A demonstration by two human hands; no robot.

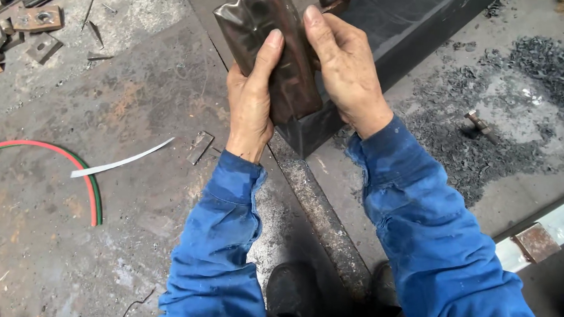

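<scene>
While both blue-sleeved arms reach up the middle, the left hand [254, 100] and right hand [346, 72] clasp a dark, dented metal plate [271, 44] at twelve o'clock, fingers curled round its edges and thumbs pressed on its face. It rests on the end of a black square beam [389, 30] running toward one o'clock. Red and green hoses [72, 162] and a white strip [120, 163] lie at nine o'clock, rusty scrap plates [37, 20] at ten, dark metal shavings [520, 80] at two.
</scene>
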